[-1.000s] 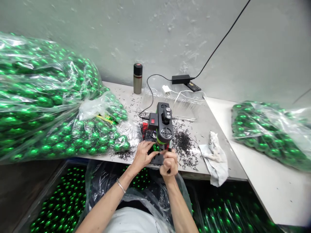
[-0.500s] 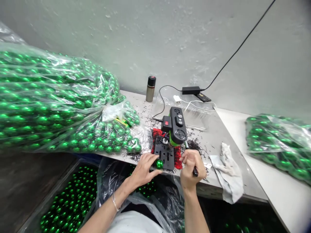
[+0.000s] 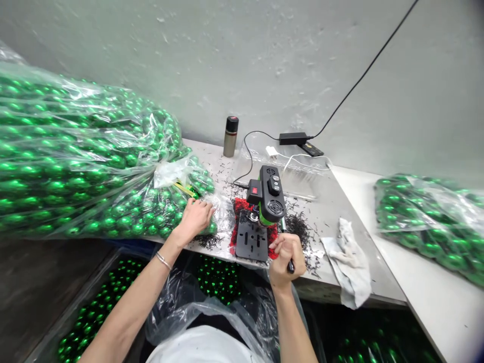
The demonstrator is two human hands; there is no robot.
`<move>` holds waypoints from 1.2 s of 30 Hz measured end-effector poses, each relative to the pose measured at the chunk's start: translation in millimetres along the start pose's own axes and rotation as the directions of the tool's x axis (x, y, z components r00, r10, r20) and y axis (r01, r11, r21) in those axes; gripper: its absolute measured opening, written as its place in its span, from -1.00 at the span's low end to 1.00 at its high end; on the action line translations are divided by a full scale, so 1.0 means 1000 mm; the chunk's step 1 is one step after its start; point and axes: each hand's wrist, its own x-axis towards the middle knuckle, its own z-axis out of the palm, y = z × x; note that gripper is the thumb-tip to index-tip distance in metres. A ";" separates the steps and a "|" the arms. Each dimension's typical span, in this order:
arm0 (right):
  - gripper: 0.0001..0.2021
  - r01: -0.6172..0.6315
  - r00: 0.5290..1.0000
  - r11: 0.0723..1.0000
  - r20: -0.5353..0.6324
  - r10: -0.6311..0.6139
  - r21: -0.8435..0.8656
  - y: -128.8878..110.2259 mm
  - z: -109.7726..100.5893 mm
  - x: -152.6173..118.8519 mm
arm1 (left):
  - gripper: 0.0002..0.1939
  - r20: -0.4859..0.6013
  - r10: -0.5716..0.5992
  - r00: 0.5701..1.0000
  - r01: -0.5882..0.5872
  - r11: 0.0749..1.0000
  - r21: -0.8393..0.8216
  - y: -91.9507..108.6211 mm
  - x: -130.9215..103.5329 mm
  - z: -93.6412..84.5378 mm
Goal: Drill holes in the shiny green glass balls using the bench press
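Observation:
My right hand is wrapped round the black grip of a lever on a small black and green bench drill press. The press stands on a slotted metal base plate, with nothing lying on the plate. My left hand is at the mouth of a big clear plastic bag full of shiny green balls. Its fingers are apart and slightly bent over the balls at the opening; the fingertips are partly hidden, and no ball shows in the hand.
Black shavings and red cloth surround the press. Behind are a spray can, a power adapter and a clear tray. A white rag hangs over the front edge. Green balls fill containers below; another bag lies right.
My left hand has moved from the base plate up and left to the bag's mouth. The green ball it held at the plate's front is gone from there. My right hand keeps the lever.

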 end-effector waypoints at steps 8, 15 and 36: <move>-0.67 -0.023 1.000 1.000 -0.001 0.023 0.008 0.001 0.002 -0.003 | -0.78 0.164 -0.002 0.986 0.001 1.000 0.008 -0.002 -0.004 0.001; -0.68 -0.004 1.000 1.000 0.008 0.004 0.002 0.002 0.001 -0.003 | -0.78 0.249 -0.050 0.967 0.081 0.990 -0.117 -0.005 0.018 -0.005; -0.66 0.004 1.000 1.000 -0.006 -0.004 -0.019 -0.001 0.002 0.000 | -0.75 0.515 -0.166 0.841 0.430 -0.373 -0.822 0.078 -0.003 0.034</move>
